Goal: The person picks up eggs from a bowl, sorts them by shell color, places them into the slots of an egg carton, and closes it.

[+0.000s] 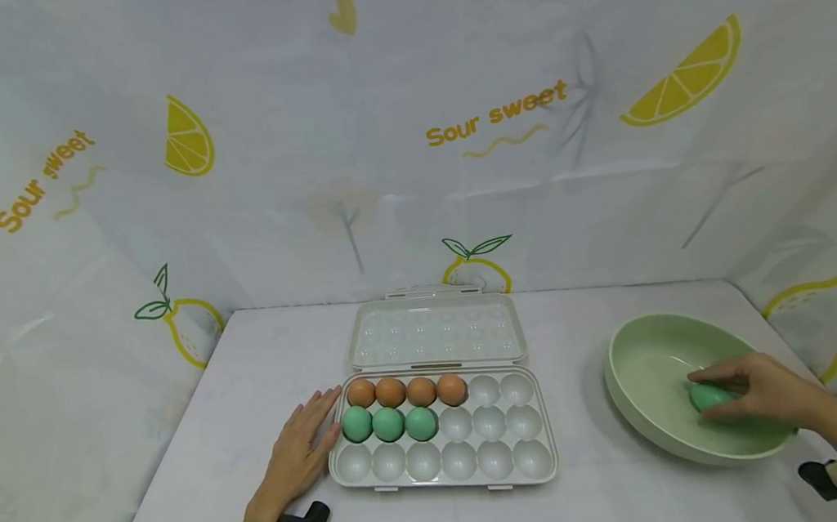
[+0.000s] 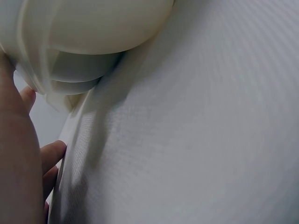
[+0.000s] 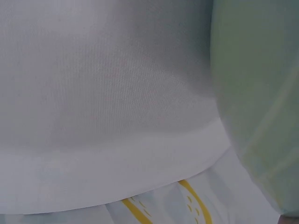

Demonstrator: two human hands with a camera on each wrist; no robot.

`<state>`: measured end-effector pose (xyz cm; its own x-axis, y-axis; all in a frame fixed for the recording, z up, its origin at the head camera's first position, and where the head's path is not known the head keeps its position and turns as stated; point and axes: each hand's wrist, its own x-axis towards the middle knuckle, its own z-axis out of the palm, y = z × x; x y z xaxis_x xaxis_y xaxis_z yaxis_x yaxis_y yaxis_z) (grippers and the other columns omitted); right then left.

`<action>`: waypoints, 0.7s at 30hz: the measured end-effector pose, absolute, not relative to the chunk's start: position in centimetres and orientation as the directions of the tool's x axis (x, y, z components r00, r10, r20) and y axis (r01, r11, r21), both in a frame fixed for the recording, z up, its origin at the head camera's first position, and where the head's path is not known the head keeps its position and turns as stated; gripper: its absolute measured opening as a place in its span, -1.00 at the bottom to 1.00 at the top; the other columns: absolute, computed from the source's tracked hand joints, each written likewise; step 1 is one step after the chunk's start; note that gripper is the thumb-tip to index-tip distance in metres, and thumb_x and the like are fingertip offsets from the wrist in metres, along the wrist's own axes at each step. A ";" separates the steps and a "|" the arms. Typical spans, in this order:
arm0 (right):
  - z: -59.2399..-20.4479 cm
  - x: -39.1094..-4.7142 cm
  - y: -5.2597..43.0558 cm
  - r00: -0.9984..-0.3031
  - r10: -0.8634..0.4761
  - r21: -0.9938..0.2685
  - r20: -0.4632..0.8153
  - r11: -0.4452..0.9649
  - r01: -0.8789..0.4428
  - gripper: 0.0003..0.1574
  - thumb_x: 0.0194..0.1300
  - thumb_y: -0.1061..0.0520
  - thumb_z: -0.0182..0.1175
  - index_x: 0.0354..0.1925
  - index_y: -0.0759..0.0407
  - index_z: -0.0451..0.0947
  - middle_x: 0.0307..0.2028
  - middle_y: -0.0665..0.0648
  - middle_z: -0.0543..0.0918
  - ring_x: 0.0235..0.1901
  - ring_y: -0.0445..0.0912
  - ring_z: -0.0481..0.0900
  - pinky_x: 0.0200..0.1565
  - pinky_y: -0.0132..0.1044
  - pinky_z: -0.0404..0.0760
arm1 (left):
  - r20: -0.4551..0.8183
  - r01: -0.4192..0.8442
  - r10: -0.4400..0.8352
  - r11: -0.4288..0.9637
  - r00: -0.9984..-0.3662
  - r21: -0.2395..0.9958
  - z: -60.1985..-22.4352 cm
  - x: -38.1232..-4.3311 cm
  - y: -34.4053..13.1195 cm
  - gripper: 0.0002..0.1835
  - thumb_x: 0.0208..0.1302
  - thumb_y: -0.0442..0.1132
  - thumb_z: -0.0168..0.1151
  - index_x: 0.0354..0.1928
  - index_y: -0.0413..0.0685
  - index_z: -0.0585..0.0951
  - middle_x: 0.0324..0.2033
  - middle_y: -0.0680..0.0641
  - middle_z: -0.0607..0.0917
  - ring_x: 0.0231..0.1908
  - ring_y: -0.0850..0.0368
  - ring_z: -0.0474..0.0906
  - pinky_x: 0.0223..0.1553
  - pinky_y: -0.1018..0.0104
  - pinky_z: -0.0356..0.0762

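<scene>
My right hand [image 1: 761, 388] reaches over the rim of a pale green bowl [image 1: 637, 375] and pinches a green egg [image 1: 708, 396] between thumb and fingers. In the right wrist view only the outer wall of the bowl [image 3: 261, 93] shows; the egg is hidden there. At the left edge of a white egg tray [image 1: 444, 488], my left hand [image 1: 299, 451] lies with fingers extended, touching its side. Several brown eggs [image 1: 390, 392] sit in the tray's back row, from the left. Three green eggs [image 1: 389, 424] fill the left cups of the middle row.
Behind the tray lies its clear hinged lid [image 1: 435, 332], opened back. The front row and the right-hand cups [image 1: 523, 421] hold no eggs. A white cloth covers the table [image 1: 264, 355], and a lemon-printed curtain [image 1: 400, 213] hangs behind and at both sides.
</scene>
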<state>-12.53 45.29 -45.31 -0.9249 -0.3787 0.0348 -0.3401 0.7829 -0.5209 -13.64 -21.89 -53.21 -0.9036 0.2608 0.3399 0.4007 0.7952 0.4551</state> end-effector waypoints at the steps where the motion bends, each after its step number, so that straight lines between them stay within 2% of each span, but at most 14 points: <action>1: -45.4 -12.6 45.3 -0.916 -0.399 -0.515 0.043 0.777 -0.363 -0.49 -0.12 0.12 0.66 -0.13 0.26 0.79 -0.21 -0.24 0.81 -0.18 -0.68 0.50 -0.24 -0.79 0.52 | 0.340 0.401 0.261 0.796 -0.903 0.454 -53.2 -13.6 -21.9 -0.41 0.47 -0.12 0.18 0.50 0.12 0.39 0.41 -0.12 0.53 0.44 -0.25 0.40 0.47 -0.25 0.25; 6: -45.9 -13.0 45.5 -0.861 -0.503 -0.501 0.082 0.725 -0.471 -0.54 -0.13 0.18 0.66 -0.19 0.27 0.80 -0.26 -0.22 0.81 -0.23 -0.64 0.49 -0.33 -0.74 0.49 | 0.337 0.401 0.262 0.794 -0.904 0.458 -53.2 -13.6 -21.9 -0.41 0.47 -0.12 0.19 0.50 0.12 0.40 0.41 -0.12 0.53 0.45 -0.25 0.39 0.48 -0.24 0.24; 9: -45.9 -13.0 45.5 -0.856 -0.512 -0.486 0.068 0.732 -0.477 -0.56 -0.12 0.16 0.66 -0.20 0.27 0.80 -0.29 -0.18 0.82 -0.25 -0.63 0.48 -0.37 -0.68 0.50 | 0.333 0.400 0.263 0.793 -0.905 0.460 -53.1 -13.6 -21.9 -0.42 0.47 -0.12 0.19 0.50 0.12 0.40 0.41 -0.13 0.53 0.45 -0.25 0.39 0.48 -0.25 0.24; 15: -45.5 -12.8 45.0 -0.897 -0.441 -0.457 0.030 0.792 -0.404 -0.52 -0.10 0.10 0.66 -0.19 0.28 0.79 -0.29 0.14 0.84 -0.24 -0.64 0.51 -0.33 -0.65 0.59 | 0.325 0.393 0.260 0.794 -0.909 0.464 -53.1 -13.7 -22.0 -0.42 0.48 -0.11 0.18 0.50 0.10 0.40 0.41 -0.14 0.53 0.46 -0.26 0.37 0.49 -0.26 0.22; 18: -45.4 -12.6 44.7 -0.924 -0.380 -0.479 0.048 0.803 -0.356 -0.51 -0.10 0.10 0.66 -0.17 0.27 0.79 -0.25 0.00 0.85 -0.20 -0.67 0.52 -0.28 -0.71 0.59 | 0.322 0.389 0.257 0.795 -0.911 0.466 -53.1 -13.7 -22.0 -0.42 0.48 -0.11 0.18 0.50 0.10 0.39 0.41 -0.13 0.52 0.46 -0.25 0.37 0.49 -0.25 0.21; 21: -45.4 -12.1 44.6 -0.941 -0.322 -0.510 0.108 0.794 -0.330 -0.51 -0.13 0.14 0.66 -0.17 0.24 0.80 -0.22 -0.34 0.77 -0.19 -0.69 0.50 -0.27 -0.78 0.55 | 0.324 0.389 0.256 0.795 -0.911 0.465 -53.2 -13.6 -21.9 -0.42 0.48 -0.10 0.18 0.50 0.11 0.39 0.41 -0.13 0.53 0.46 -0.25 0.37 0.49 -0.24 0.21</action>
